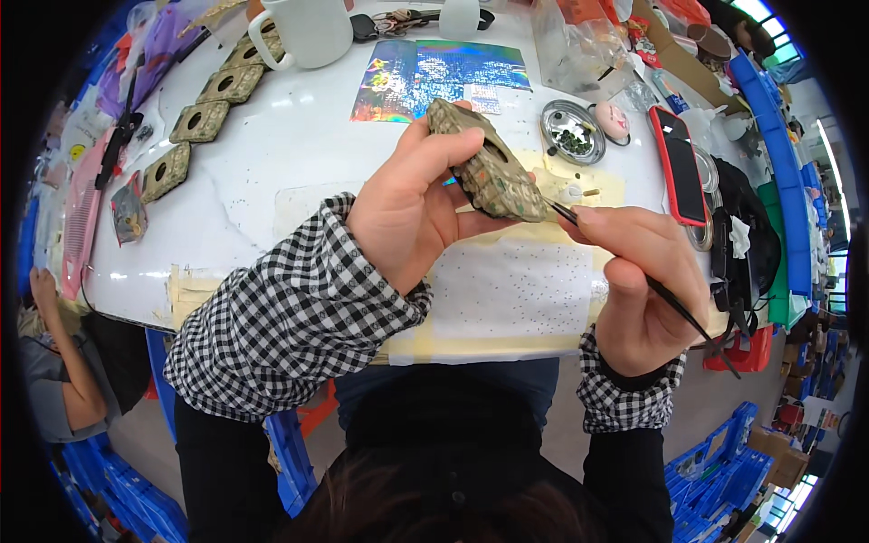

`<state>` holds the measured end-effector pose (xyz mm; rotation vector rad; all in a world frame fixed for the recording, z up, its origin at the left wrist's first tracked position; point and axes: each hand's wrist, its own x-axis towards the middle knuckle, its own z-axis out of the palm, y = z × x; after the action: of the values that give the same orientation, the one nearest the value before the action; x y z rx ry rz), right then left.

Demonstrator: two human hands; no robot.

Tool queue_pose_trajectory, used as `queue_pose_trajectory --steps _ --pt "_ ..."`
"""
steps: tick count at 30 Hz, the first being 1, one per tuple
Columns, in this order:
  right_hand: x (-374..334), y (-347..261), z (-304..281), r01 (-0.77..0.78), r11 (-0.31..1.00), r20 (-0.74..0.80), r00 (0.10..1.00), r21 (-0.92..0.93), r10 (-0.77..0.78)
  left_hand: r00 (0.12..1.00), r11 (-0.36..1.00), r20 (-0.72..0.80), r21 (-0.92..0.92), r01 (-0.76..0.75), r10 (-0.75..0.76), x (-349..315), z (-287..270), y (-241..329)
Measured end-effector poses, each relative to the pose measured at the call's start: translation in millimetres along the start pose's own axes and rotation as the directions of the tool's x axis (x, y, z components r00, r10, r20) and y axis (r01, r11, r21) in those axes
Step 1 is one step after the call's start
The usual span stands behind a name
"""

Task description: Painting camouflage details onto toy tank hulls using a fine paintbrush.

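Note:
My left hand (405, 206) grips a mottled green-brown block (509, 184) with a round hole in its top face, held tilted above the table. The thumb lies along its upper edge; the fingers beneath are partly hidden. In my right hand (644, 276) is a pair of black tweezers (679, 306), pinched between thumb and fingers. Their tips are at the block's right end; whether they touch it or carry a tiny piece, I cannot tell. Under the hands lies a white sheet (511, 294) with many small dark specks, edged with yellowish tape.
Similar holed blocks (199, 121) stand in a row at the left. A round metal dish (572, 132) holds small dark green bits. Around the table are a white mug (312, 32), a shiny holographic sheet (434, 74), a red-cased phone (677, 166) and a pink comb (83, 217).

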<state>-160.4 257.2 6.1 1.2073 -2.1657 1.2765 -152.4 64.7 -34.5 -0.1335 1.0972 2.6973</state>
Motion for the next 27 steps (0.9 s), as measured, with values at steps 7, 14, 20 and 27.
queue_pose_trajectory --steps 7,14,20,27 --pt "1.3 2.0 8.1 0.036 0.999 0.043 0.998 -0.038 -0.034 1.000 0.999 0.008 0.036 0.009 -0.009 -2.8 3.0 2.3" --pt "1.8 2.0 9.8 0.053 0.996 0.065 0.997 -0.070 -0.048 1.000 0.997 0.004 0.079 -0.004 0.004 -4.4 4.8 2.7" --pt "1.5 2.6 10.2 0.077 0.991 0.076 0.995 -0.110 -0.069 1.000 0.996 0.002 0.090 -0.019 0.018 -4.0 6.2 2.6" --pt "2.3 0.9 11.0 0.080 0.989 0.083 0.994 -0.128 -0.069 1.000 0.995 0.007 0.095 -0.015 0.015 -3.3 3.8 1.8"
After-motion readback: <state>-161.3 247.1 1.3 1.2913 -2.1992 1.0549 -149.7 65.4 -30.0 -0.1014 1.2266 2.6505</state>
